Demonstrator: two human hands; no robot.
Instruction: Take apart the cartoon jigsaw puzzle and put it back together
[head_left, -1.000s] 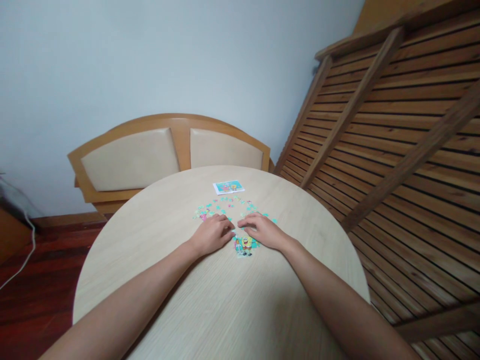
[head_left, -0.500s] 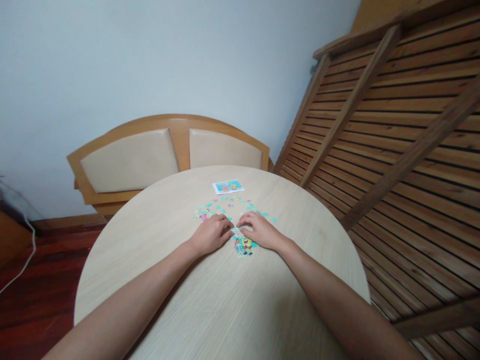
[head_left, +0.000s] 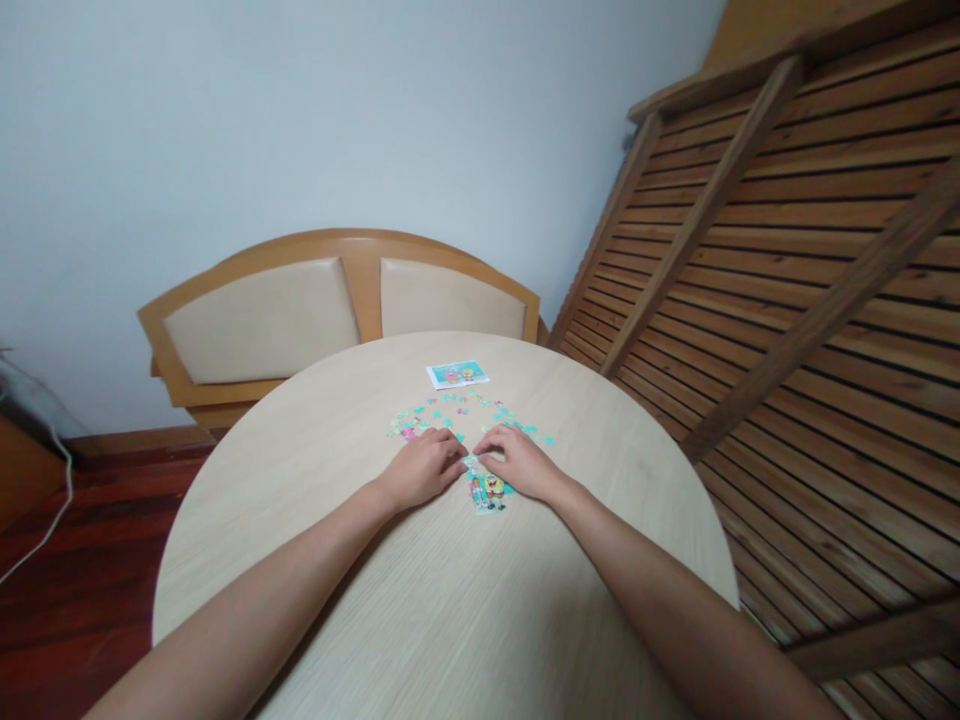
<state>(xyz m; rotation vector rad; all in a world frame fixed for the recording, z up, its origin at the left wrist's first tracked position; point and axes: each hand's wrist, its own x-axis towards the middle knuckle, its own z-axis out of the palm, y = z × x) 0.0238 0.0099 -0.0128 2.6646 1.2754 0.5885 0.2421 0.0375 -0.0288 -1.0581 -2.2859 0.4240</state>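
Note:
Both my hands rest on a round pale wooden table [head_left: 450, 610], fingertips meeting over a small joined patch of jigsaw puzzle [head_left: 489, 490] with a yellow cartoon figure. My left hand [head_left: 422, 468] lies palm down, fingers curled together onto the puzzle's upper edge. My right hand [head_left: 517, 463] mirrors it, fingers pressed to the same spot. What sits under the fingertips is too small to make out. Several loose turquoise and pink puzzle pieces [head_left: 450, 412] are scattered just beyond the hands.
A small reference picture card [head_left: 457, 374] lies farther back on the table. A wooden headboard with two beige pads [head_left: 330, 305] leans on the wall behind. A slatted wooden bed frame [head_left: 787, 270] stands tilted on the right. A white cable [head_left: 52, 500] hangs at the left.
My right hand has slid slightly left toward my left hand, so the fingertips now meet over the joined puzzle patch. The left hand has barely moved.

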